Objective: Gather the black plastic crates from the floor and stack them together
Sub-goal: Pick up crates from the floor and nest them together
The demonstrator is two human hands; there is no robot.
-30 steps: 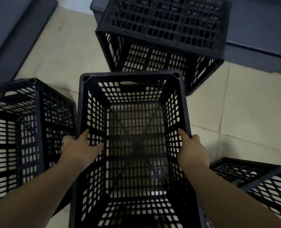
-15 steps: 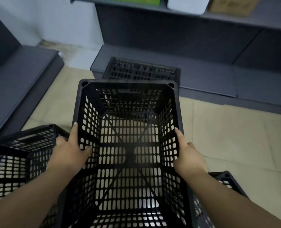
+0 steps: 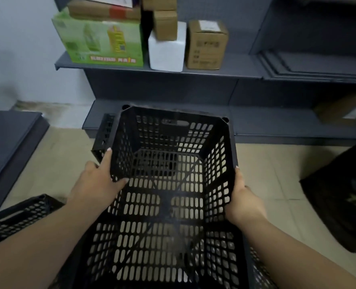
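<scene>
- I'm holding one black crate [image 3: 168, 197] in front of me, open top facing me, far end tipped upward; floor tiles show through its slotted bottom
- my left hand [image 3: 97, 184] grips the crate's left wall: thumb hooked inside over the mesh, index finger stretched along the rim, the other fingers hidden behind the wall
- my right hand [image 3: 243, 203] clamps the right wall from outside; only a fingertip shows at the rim (the rest is hidden behind the wall)
- both hands closed on this crate, one per long side, roughly level with each other
- second crate [image 3: 104, 138] sits on the floor just behind the held one's far-left corner, against the shelf base; only a strip of it is visible
- third crate [image 3: 20, 215] at lower left, beside my left forearm; its perforated top edge and a handle slot are visible
- mesh of possibly another crate peeks out under my right forearm; can't tell for sure
- grey shelf [image 3: 214, 73] ahead carries a green carton [image 3: 102, 40], a white box [image 3: 166, 51] and a brown carton [image 3: 206, 44]; more brown boxes stacked on top of them
- dark bag-like object [image 3: 344, 197] on the tiles at right; too blurred to identify
- floor [image 3: 277, 167] is beige tile
</scene>
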